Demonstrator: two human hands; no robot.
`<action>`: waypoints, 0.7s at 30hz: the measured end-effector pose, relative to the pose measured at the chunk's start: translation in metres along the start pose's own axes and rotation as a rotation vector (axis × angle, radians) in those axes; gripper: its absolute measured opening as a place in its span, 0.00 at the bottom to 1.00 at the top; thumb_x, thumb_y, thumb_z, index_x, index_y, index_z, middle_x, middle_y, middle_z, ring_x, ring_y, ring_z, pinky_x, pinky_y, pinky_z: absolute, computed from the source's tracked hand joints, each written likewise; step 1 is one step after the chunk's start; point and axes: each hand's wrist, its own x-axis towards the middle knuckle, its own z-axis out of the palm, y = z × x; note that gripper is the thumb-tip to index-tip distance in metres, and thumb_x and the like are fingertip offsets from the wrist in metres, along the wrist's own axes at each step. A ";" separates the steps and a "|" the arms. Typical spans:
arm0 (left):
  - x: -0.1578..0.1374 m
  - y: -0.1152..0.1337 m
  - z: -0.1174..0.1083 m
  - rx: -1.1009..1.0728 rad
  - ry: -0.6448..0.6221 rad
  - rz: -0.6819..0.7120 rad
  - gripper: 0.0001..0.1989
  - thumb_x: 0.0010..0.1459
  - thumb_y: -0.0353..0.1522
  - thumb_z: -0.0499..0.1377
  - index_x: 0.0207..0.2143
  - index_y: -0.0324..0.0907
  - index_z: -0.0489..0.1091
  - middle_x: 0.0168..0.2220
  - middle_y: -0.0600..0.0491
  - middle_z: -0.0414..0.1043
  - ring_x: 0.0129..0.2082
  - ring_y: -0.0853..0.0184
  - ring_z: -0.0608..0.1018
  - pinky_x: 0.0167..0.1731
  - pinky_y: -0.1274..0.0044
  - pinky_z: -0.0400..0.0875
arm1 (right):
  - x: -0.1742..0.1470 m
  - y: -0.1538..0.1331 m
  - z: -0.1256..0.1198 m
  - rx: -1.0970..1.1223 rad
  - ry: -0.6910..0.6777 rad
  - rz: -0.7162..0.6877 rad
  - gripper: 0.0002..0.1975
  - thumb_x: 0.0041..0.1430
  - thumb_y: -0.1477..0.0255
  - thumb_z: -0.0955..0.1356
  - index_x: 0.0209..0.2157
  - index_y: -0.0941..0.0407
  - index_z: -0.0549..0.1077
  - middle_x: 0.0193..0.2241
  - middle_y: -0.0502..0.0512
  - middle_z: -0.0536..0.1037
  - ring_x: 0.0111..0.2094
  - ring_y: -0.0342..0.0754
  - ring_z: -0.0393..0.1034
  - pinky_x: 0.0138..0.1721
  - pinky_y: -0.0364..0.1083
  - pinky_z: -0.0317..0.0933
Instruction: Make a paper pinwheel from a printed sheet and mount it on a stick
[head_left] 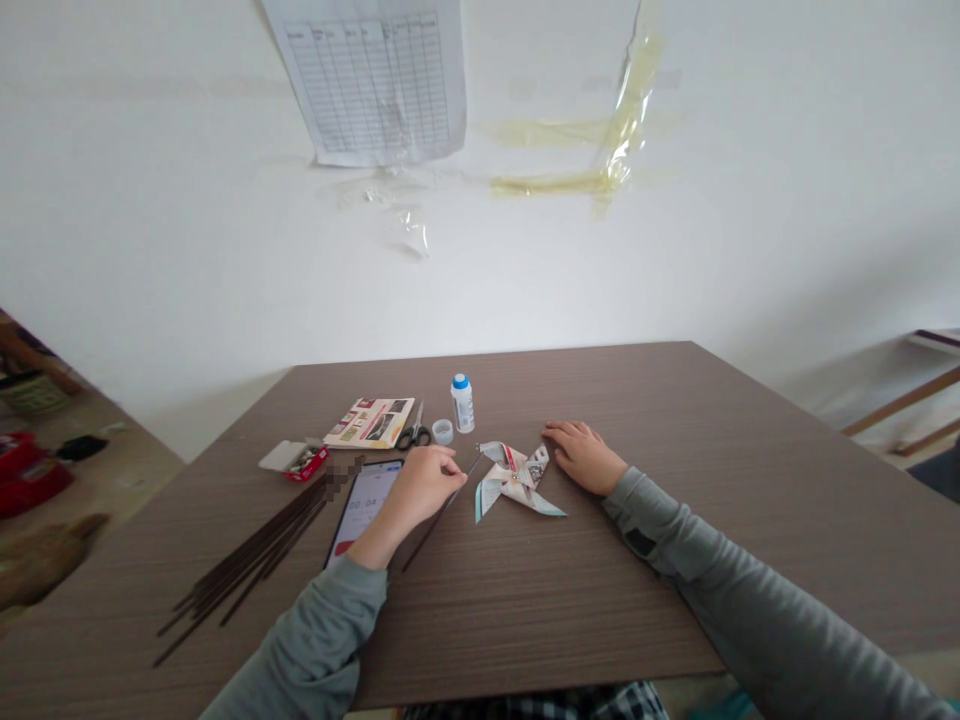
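A thin dark stick (pixel 433 527) is pinched between the fingers of my left hand (pixel 425 487), slanting low over the table beside the phone. Just right of its upper end lies a pinwheel (pixel 515 478) folded from printed paper, its blades spread flat on the tabletop. My right hand (pixel 585 455) rests palm down to the right of the pinwheel, fingers stretched out and holding nothing. Its fingertips are close to the pinwheel's upper right blade; whether they touch it I cannot tell.
Several dark sticks (pixel 251 555) lie bundled at left, near an open red-and-white box (pixel 300 460). A phone (pixel 367 505) showing a timer lies partly under my left forearm. Behind stand a blue-capped white bottle (pixel 463 405), a small round lid (pixel 442 432), scissors (pixel 414 432) and folded printed paper (pixel 370 422).
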 end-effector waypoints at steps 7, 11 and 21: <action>-0.002 -0.005 0.013 0.126 0.003 0.017 0.12 0.68 0.24 0.76 0.31 0.47 0.94 0.65 0.38 0.96 0.71 0.40 0.92 0.77 0.54 0.81 | 0.000 0.001 0.002 -0.013 0.011 -0.014 0.33 0.80 0.78 0.69 0.79 0.53 0.85 0.84 0.70 0.81 0.85 0.69 0.74 0.87 0.72 0.67; -0.002 -0.004 0.015 0.151 -0.004 0.002 0.12 0.69 0.24 0.76 0.32 0.47 0.94 0.67 0.39 0.95 0.72 0.40 0.91 0.77 0.54 0.80 | -0.001 -0.002 -0.001 -0.037 -0.011 0.003 0.33 0.81 0.78 0.68 0.81 0.53 0.84 0.85 0.68 0.79 0.85 0.67 0.73 0.87 0.69 0.65; -0.004 -0.007 0.012 0.106 0.018 0.031 0.11 0.65 0.24 0.79 0.30 0.48 0.91 0.65 0.40 0.95 0.72 0.41 0.91 0.79 0.54 0.79 | -0.002 -0.004 -0.003 -0.067 -0.017 0.003 0.34 0.81 0.79 0.67 0.81 0.53 0.83 0.85 0.69 0.79 0.85 0.67 0.73 0.87 0.68 0.66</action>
